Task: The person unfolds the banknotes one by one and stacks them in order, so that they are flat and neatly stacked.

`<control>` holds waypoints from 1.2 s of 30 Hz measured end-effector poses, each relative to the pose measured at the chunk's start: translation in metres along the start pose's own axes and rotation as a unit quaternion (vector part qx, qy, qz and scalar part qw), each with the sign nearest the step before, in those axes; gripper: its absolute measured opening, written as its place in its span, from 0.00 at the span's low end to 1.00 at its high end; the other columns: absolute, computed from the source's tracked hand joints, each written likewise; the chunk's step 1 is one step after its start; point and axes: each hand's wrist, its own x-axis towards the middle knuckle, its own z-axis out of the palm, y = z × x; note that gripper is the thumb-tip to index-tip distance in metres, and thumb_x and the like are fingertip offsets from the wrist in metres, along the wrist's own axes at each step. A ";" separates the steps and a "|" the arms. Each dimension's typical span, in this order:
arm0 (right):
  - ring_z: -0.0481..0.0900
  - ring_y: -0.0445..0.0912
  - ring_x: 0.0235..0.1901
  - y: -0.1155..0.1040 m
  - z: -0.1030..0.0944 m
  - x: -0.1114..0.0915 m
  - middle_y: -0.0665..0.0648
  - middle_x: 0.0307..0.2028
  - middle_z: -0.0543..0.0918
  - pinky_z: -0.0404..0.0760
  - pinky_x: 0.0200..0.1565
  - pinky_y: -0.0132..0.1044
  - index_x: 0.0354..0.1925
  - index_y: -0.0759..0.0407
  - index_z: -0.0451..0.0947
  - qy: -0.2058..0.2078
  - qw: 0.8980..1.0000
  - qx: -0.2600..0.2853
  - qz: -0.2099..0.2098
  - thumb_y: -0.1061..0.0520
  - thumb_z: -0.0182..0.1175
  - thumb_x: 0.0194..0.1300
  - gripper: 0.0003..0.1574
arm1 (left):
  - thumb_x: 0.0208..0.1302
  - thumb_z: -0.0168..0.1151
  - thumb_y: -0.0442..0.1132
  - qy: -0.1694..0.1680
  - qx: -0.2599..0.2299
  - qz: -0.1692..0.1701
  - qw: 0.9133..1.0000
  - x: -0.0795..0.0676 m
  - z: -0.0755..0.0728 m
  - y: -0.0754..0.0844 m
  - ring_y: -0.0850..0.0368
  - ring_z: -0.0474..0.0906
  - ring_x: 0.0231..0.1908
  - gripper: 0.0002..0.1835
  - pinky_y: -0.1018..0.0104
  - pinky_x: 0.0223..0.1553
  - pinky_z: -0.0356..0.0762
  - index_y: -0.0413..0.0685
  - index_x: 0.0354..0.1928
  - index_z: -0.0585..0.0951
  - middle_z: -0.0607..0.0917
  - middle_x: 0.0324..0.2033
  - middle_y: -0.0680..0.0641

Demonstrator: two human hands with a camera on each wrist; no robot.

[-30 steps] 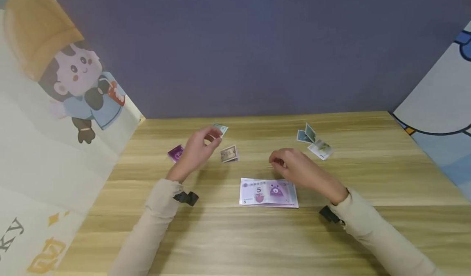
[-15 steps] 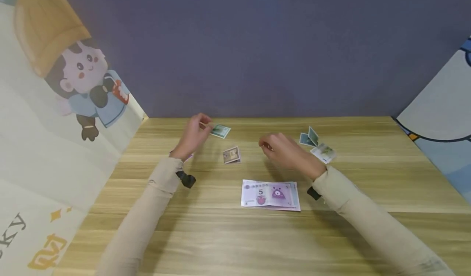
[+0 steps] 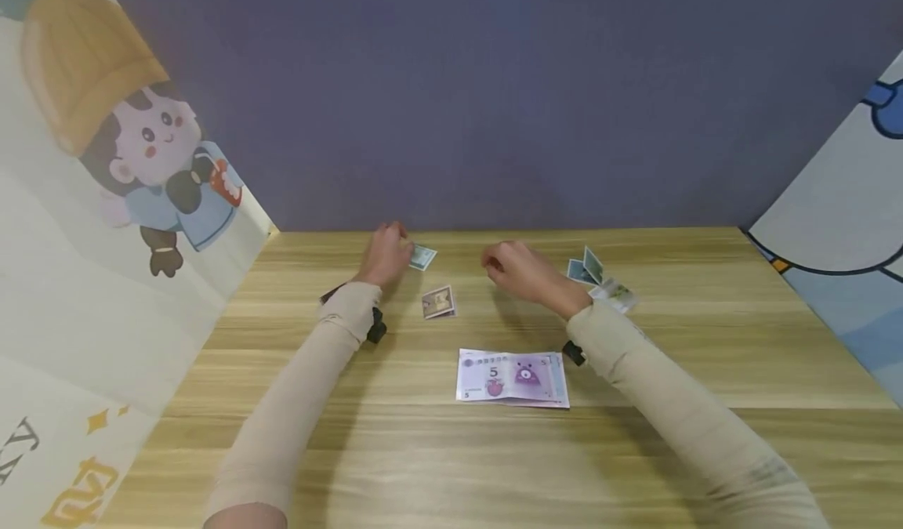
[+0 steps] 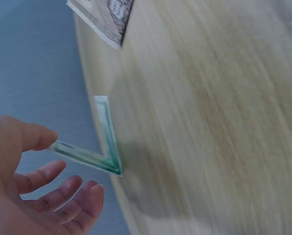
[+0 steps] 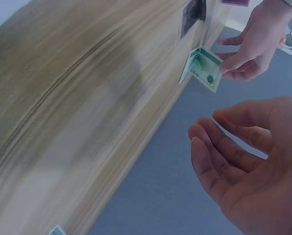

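My left hand (image 3: 388,253) is at a small folded green banknote (image 3: 422,257) near the table's far edge. In the left wrist view the banknote (image 4: 107,156) makes a V, and one fingertip meets the end of its near flap. The other fingers of that left hand (image 4: 43,186) curve loosely below, with a gap to the paper. My right hand (image 3: 525,274) hovers over the table, right of the green note, its fingers loosely bent. Nothing lies between the fingers of the right hand (image 5: 249,156) in the right wrist view.
A folded brown note (image 3: 439,302) lies right of the left wrist. Purple notes marked 5 (image 3: 511,378) lie flat in front. Folded bluish notes (image 3: 585,269) and a pale note (image 3: 616,295) lie at right. A dark wall (image 3: 494,98) borders the wooden table (image 3: 437,466).
My left hand has come to the green banknote's left flap from just left of it. My right hand has moved left and farther away, toward the table's back. The notes stay put.
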 end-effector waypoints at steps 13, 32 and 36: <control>0.83 0.50 0.39 0.019 0.011 0.002 0.60 0.39 0.86 0.83 0.44 0.43 0.46 0.67 0.83 -0.008 1.000 0.009 0.022 0.67 0.57 0.64 0.13 | 0.63 0.57 0.30 0.041 0.103 0.038 0.993 0.009 0.016 0.000 0.45 0.80 0.28 0.04 0.54 0.27 0.79 0.39 0.32 0.79 0.84 0.30 0.39; 0.83 0.53 0.45 0.015 0.024 0.014 0.62 0.45 0.85 0.82 0.50 0.47 0.55 0.65 0.77 0.026 0.984 0.147 0.096 0.54 0.56 0.73 0.19 | 0.66 0.55 0.28 0.074 0.053 0.102 0.991 -0.004 -0.004 0.043 0.49 0.78 0.21 0.10 0.63 0.20 0.77 0.32 0.46 0.79 0.83 0.28 0.37; 0.84 0.56 0.46 0.009 0.028 0.019 0.67 0.49 0.84 0.83 0.49 0.47 0.61 0.68 0.71 0.044 0.972 0.201 0.117 0.53 0.55 0.74 0.25 | 0.67 0.55 0.28 0.075 0.024 0.098 0.992 -0.008 -0.005 0.048 0.50 0.78 0.21 0.11 0.66 0.19 0.77 0.30 0.49 0.79 0.84 0.31 0.35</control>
